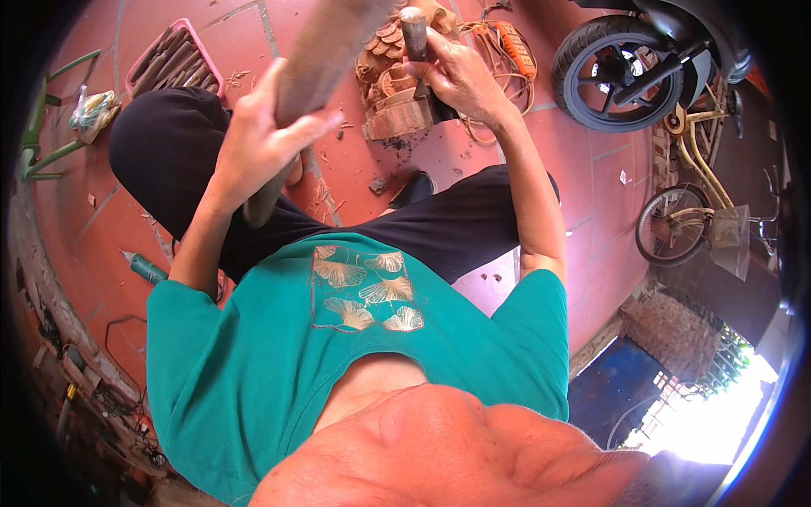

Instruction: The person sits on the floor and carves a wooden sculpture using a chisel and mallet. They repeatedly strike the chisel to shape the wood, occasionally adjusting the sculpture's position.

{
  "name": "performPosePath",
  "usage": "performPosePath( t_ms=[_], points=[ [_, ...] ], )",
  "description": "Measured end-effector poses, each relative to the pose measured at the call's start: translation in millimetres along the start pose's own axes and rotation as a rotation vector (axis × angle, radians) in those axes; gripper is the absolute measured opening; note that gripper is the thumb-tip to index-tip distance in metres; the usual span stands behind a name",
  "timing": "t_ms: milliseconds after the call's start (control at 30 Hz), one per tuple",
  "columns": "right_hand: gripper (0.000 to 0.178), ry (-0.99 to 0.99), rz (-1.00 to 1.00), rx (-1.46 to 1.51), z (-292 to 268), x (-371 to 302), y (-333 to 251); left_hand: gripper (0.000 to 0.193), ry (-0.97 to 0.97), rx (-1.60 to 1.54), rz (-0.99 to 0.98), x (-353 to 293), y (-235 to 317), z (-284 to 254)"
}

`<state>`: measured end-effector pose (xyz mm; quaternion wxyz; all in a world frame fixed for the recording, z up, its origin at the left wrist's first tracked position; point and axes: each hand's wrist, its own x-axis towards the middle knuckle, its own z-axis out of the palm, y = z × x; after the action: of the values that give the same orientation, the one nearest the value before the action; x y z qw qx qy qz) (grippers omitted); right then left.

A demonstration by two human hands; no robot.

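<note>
My left hand (262, 139) is closed around a thick wooden mallet (329, 63), raised and slanting up to the right, with its lower end by my left knee. My thumb lies along its side. Between the fingers of my right hand (463, 78) is a chisel (414, 35), held upright by its pale-topped handle. Its lower end comes down at a carved wooden piece (397, 120) with scalloped, scale-like relief, lying on the floor in front of me. Part of the carving is hidden by the mallet and my right hand, and I cannot tell exactly where the blade touches.
A pink basket (221, 78) full of long tools sits at the far left, near a green chair frame (32, 133) with a plastic bag (91, 114). An orange power strip (515, 51) with cords lies beyond the carving. To the right stand a motorbike wheel (568, 72) and a bicycle (710, 169).
</note>
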<state>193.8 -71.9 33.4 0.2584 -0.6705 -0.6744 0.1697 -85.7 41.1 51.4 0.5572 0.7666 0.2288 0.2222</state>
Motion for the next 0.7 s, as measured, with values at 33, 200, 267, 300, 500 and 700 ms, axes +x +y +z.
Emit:
performPosePath(
  t_ms=[33,200,267,300,500,700],
  points=[
    [0.026,-0.014,-0.001,-0.025,1,1,1,0.048,-0.095,0.030,-0.042,0,-1,1],
    [0.023,-0.002,0.072,0.080,3,-2,-2,0.049,-0.112,-0.031,-0.082,-1,7,1],
    [0.023,-0.026,0.072,0.078,5,-1,-4,0.048,-0.087,-0.040,-0.013,3,13,-11],
    [0.024,-0.031,0.064,0.057,5,-1,-5,0.047,-0.080,-0.050,0.025,7,18,-17],
    [0.027,0.024,-0.002,0.020,8,-1,-7,0.044,-0.014,0.005,0.129,20,48,-29],
    [0.028,0.019,0.015,0.001,8,-7,-9,0.051,-0.296,0.173,-0.020,39,37,-36]
  ],
)
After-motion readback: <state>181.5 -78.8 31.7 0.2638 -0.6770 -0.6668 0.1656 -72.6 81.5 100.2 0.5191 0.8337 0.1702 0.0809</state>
